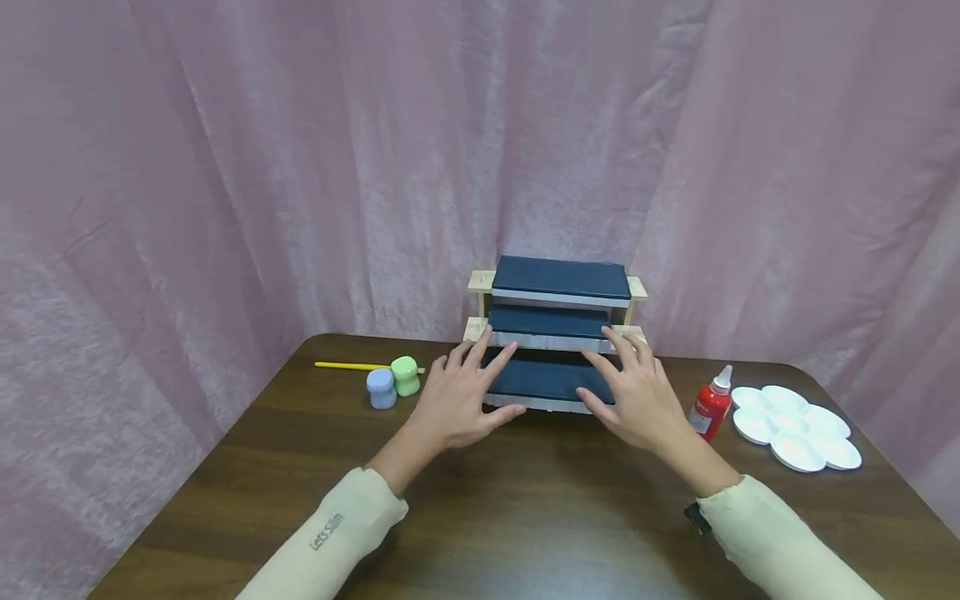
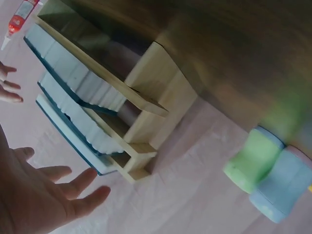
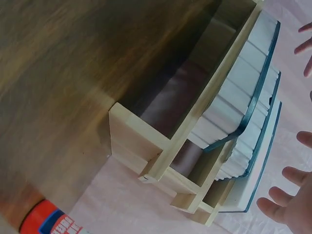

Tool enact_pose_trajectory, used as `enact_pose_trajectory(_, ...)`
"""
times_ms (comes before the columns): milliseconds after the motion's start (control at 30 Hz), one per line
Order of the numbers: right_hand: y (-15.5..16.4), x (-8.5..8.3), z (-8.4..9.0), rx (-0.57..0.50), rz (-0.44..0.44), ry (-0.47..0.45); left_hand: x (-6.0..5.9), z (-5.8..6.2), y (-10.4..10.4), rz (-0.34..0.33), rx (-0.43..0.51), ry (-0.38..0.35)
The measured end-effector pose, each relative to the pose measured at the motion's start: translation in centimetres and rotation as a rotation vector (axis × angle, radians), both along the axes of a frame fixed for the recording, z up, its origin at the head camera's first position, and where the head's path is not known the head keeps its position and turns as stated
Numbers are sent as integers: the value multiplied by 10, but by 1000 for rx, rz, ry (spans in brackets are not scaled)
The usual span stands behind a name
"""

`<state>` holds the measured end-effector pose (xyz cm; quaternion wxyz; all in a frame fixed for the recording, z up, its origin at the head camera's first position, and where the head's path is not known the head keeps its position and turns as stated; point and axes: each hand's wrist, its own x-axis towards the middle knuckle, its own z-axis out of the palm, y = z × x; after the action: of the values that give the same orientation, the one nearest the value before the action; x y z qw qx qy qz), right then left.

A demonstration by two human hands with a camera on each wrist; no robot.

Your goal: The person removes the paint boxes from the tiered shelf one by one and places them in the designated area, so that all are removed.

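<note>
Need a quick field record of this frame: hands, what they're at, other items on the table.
left hand: open, fingers spread, at the left front of the rack, contact unclear
right hand: open, fingers spread, at the right front of the rack, contact unclear
rack: wooden, three stepped tiers with dark blue tops, at the table's far edge
left of rack: green jar, blue jar, yellow brush behind them
right of rack: red bottle upright, white palette
backdrop: pink curtain
</note>
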<state>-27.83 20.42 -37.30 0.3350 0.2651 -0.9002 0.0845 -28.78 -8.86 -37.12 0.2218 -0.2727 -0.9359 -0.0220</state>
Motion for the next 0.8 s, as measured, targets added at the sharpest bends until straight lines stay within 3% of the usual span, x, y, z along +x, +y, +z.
enact_pose_trajectory(300,4,-1,2,6,-5,-66,-6,-4,-21,7,108,-127)
enact_pose_trajectory(533,3,0,10,-149,35,-200,-14,-17,-33,9,144,-152)
enact_pose_trajectory(800,2,-8,16,-199,46,-205,-21,-20,-34,0,206,-229)
